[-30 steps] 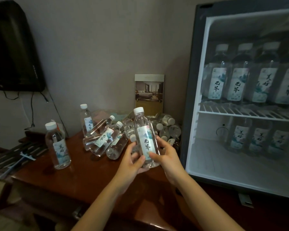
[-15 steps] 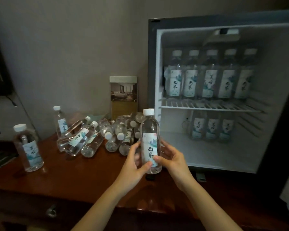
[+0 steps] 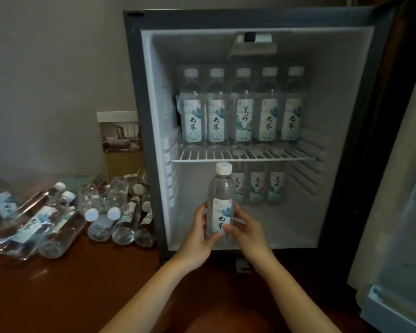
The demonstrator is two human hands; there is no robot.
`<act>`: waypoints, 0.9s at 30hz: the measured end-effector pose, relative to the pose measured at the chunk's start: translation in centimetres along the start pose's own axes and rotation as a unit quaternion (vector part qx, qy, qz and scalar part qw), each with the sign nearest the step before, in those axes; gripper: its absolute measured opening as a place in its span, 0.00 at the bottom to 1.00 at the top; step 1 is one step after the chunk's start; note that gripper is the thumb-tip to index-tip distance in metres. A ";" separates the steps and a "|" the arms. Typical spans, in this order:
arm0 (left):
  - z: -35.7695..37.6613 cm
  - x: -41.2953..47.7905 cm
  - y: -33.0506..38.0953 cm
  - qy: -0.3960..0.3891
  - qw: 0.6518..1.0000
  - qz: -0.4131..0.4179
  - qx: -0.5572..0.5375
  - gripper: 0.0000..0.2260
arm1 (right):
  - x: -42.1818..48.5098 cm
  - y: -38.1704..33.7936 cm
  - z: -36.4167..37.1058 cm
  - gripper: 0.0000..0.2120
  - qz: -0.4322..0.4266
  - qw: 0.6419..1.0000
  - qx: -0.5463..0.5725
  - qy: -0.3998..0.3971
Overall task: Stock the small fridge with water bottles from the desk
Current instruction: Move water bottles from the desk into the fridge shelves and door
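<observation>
Bottle at the fridge mouth, both hands on it

Left hand (image 3: 197, 233) and right hand (image 3: 246, 230) clasp the upright bottle (image 3: 221, 200) before the lower compartment of the fridge (image 3: 341, 140). Best to keep it vertical, slide it in left of the three bottles (image 3: 257, 186) at the back, label forward.

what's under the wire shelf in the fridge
Three upright bottles stand at the back under the wire shelf. The held bottle partly covers the leftmost one and the floor behind it.
</observation>
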State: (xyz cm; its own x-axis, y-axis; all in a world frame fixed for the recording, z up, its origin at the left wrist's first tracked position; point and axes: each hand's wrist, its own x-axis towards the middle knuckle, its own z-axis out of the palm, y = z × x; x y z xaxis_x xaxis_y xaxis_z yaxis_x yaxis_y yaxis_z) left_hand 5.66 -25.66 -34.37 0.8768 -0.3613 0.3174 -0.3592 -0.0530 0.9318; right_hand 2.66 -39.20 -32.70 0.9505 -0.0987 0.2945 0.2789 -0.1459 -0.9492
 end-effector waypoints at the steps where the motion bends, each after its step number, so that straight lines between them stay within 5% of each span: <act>1: 0.1 0.6 -0.2 -0.005 1.000 -0.001 -0.003 0.29 | 0.5 0.1 -0.1 0.24 -0.007 1.000 -0.008 0.007; 11: -0.1 5.2 -2.7 0.028 0.999 -0.002 0.018 0.29 | 4.8 1.4 0.2 0.25 -0.072 0.996 -0.058 0.019; 27: -1.0 9.2 -3.6 0.005 0.997 -0.022 0.073 0.32 | 9.4 2.7 0.3 0.21 -0.009 0.995 -0.086 0.056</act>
State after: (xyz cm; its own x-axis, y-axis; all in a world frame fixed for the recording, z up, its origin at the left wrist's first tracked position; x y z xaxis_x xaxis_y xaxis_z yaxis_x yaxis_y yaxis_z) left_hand 15.32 -27.83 -34.66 0.8951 -0.3472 0.2799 -0.3634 -0.2041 0.9090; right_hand 12.36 -40.27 -32.54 0.9216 -0.2023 0.3313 0.2594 -0.3142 -0.9132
